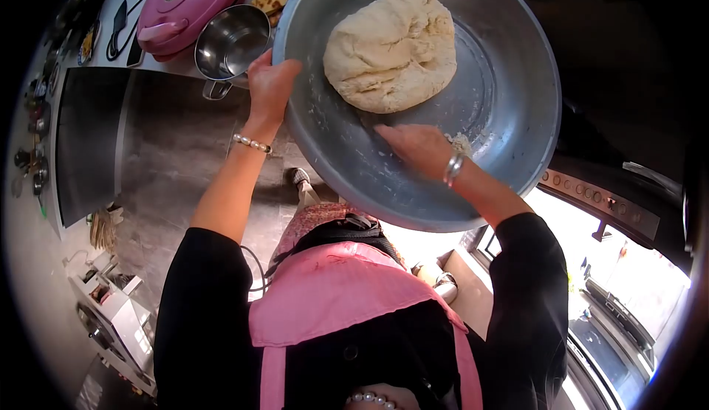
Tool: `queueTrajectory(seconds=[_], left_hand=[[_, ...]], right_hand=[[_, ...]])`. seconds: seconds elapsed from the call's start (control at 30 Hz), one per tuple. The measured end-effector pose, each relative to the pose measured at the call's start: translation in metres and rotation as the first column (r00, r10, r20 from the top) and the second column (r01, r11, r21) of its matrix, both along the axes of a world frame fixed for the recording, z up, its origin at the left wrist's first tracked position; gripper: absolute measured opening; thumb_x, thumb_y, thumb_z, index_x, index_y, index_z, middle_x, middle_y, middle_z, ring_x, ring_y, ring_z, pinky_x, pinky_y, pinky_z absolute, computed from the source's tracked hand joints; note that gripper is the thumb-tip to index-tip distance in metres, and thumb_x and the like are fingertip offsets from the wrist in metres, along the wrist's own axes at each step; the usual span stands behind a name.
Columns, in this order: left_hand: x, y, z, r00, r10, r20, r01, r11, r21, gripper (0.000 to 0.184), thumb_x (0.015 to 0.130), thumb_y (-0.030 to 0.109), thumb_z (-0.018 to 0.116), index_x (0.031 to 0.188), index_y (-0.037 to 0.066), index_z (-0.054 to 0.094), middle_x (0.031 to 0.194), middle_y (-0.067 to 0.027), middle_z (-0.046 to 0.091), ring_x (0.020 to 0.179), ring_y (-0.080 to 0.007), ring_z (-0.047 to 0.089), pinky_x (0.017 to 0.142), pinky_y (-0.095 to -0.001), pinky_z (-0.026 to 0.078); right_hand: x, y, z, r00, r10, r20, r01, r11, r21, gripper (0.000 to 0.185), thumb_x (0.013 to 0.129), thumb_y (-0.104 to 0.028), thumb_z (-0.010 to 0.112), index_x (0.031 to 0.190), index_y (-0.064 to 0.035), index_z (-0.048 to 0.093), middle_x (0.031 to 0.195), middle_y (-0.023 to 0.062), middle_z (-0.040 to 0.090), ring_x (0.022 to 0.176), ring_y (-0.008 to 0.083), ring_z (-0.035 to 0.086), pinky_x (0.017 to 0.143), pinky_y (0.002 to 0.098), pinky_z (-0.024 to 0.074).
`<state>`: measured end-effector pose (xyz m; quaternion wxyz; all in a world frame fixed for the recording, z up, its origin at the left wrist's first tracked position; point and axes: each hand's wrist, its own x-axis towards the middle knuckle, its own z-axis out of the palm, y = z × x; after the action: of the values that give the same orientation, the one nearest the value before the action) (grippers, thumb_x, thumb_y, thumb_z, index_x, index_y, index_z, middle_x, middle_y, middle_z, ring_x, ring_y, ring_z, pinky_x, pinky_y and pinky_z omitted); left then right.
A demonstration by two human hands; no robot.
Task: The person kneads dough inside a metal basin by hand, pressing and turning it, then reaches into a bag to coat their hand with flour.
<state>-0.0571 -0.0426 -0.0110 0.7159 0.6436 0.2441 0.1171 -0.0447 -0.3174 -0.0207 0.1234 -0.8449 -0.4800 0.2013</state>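
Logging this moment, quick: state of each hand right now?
Left hand: closed on the basin rim.
Right hand: inside the basin beside the dough, nothing visibly held; finger closure and contact cannot be told.

Basin (347, 170): 1, grey, metal-looking, scuffed satin sheen. Pot (230, 41): 1, metal, glossy. Dough (391, 50): 1 mass, matt, creased, rough in places. Apron (340, 288): 1, pink, matt cloth.

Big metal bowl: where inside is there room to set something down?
Fairly bare: between the dough and the right wall of the bowl, and between the right hand and near rim. Crowded: around dough, hand and crumbs.
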Motion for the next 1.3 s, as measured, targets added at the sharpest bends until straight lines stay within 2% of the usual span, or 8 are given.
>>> queueTrajectory(seconds=[0.27, 0.47, 0.57, 0.77, 0.97, 1.07, 1.17, 1.3], left_hand=[[0.0, 0.002, -0.01, 0.999, 0.005, 0.038, -0.003, 0.999, -0.042, 0.024, 0.072, 0.005, 0.058, 0.092, -0.004, 0.066, 0.076, -0.0007, 0.063, 0.064, -0.0075, 0.054, 0.059, -0.0224, 0.044], [-0.002, -0.002, -0.006, 0.999, 0.024, 0.028, -0.023, 0.999, -0.036, 0.024, 0.071, 0.004, 0.059, 0.093, -0.005, 0.066, 0.078, -0.0017, 0.064, 0.066, -0.008, 0.055, 0.06, -0.0228, 0.044], [-0.001, -0.003, -0.005, 0.999, 0.021, 0.046, -0.018, 0.998, -0.061, 0.025, 0.071, 0.004, 0.059, 0.094, -0.005, 0.066, 0.078, -0.0023, 0.064, 0.067, -0.0085, 0.056, 0.061, -0.0232, 0.045], [0.001, -0.003, -0.001, 0.999, 0.017, 0.04, -0.016, 1.0, -0.013, 0.026, 0.071, 0.004, 0.058, 0.094, -0.005, 0.066, 0.079, -0.0028, 0.065, 0.067, -0.0093, 0.056, 0.062, -0.0239, 0.046], [-0.001, -0.003, -0.001, 0.999, 0.018, 0.033, -0.016, 0.998, -0.058, 0.025, 0.071, 0.004, 0.058, 0.093, -0.005, 0.067, 0.079, -0.0022, 0.065, 0.068, -0.0089, 0.056, 0.063, -0.0233, 0.045], [-0.002, 0.0, -0.004, 0.999, 0.016, 0.044, -0.015, 0.999, -0.039, 0.025, 0.071, 0.005, 0.058, 0.092, -0.005, 0.066, 0.078, -0.0017, 0.064, 0.068, -0.0085, 0.055, 0.062, -0.0231, 0.045], [0.002, 0.002, -0.01, 0.999, 0.025, 0.038, -0.026, 0.999, 0.019, 0.025, 0.071, 0.006, 0.058, 0.093, -0.005, 0.066, 0.077, -0.0017, 0.064, 0.067, -0.0085, 0.055, 0.061, -0.0233, 0.045], [-0.002, 0.001, -0.003, 1.0, 0.005, -0.001, -0.005, 1.0, 0.001, 0.026, 0.071, 0.007, 0.059, 0.093, -0.004, 0.067, 0.077, -0.0019, 0.064, 0.068, -0.0088, 0.056, 0.061, -0.0237, 0.045]], right_hand=[[-0.011, -0.003, 0.009, 0.999, 0.031, -0.023, -0.037, 0.945, -0.326, 0.054, 0.084, -0.008, 0.046, 0.136, -0.0218, 0.039, 0.069, 0.0129, 0.06, 0.057, 0.0295, 0.061, 0.05, 0.0412, 0.0467], [-0.004, 0.011, -0.001, 0.997, 0.066, 0.043, -0.05, 0.95, -0.309, 0.059, 0.084, -0.009, 0.044, 0.141, -0.0198, 0.034, 0.071, 0.0124, 0.062, 0.064, 0.0282, 0.063, 0.055, 0.0401, 0.0484], [-0.001, 0.042, -0.031, 0.96, -0.034, 0.277, 0.048, 0.998, -0.043, 0.061, 0.084, -0.009, 0.043, 0.143, -0.0192, 0.029, 0.071, 0.0124, 0.063, 0.067, 0.0283, 0.064, 0.057, 0.0397, 0.0494], [-0.019, -0.006, 0.001, 0.999, -0.008, 0.035, 0.019, 0.941, -0.337, 0.063, 0.083, -0.007, 0.044, 0.143, -0.0165, 0.027, 0.069, 0.0137, 0.062, 0.067, 0.0304, 0.064, 0.06, 0.0398, 0.0501], [-0.012, 0.04, -0.039, 0.978, -0.067, 0.196, 0.085, 0.993, -0.087, 0.062, 0.084, -0.005, 0.042, 0.143, -0.0178, 0.027, 0.067, 0.0132, 0.062, 0.062, 0.0312, 0.063, 0.057, 0.0394, 0.0498], [-0.003, 0.017, 0.005, 0.998, 0.0, 0.064, 0.021, 0.946, -0.325, 0.062, 0.084, -0.006, 0.042, 0.143, -0.0182, 0.028, 0.068, 0.0137, 0.062, 0.064, 0.0308, 0.063, 0.057, 0.0391, 0.0496], [-0.012, -0.006, -0.008, 0.99, 0.07, 0.121, -0.032, 0.955, -0.296, 0.06, 0.083, -0.008, 0.047, 0.141, -0.0114, 0.031, 0.069, 0.0136, 0.064, 0.066, 0.0307, 0.065, 0.058, 0.0407, 0.0495], [-0.004, 0.03, -0.013, 0.996, -0.032, 0.086, 0.047, 0.981, -0.188, 0.062, 0.086, -0.008, 0.042, 0.144, -0.0208, 0.027, 0.071, 0.0127, 0.064, 0.065, 0.0303, 0.064, 0.058, 0.0415, 0.0489]])
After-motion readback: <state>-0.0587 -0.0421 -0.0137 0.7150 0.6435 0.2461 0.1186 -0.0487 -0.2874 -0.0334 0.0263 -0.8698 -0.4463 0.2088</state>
